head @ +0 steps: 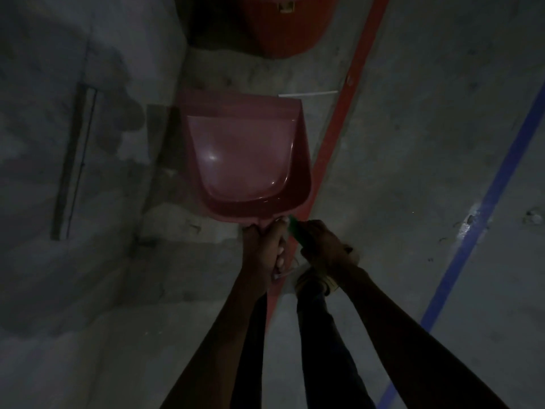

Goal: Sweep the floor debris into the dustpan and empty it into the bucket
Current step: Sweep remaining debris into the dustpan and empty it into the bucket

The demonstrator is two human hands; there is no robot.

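A pink dustpan (244, 154) is held out in front of me, its pan facing up and looking bare inside. My left hand (269, 246) grips its handle just below the pan. Right beside it, my right hand (323, 246) grips a green handle (295, 228), most of which is hidden behind the hand and arm. A red bucket (283, 25) stands on the floor at the top of the view, beyond the dustpan's front lip. The scene is dim.
The grey concrete floor carries a red painted line (351, 84) running past the dustpan and a blue line (486, 202) to the right. A thin white strip (308, 93) lies by the dustpan's far edge. A dark bar (73, 163) lies at the left. My legs and shoe are below.
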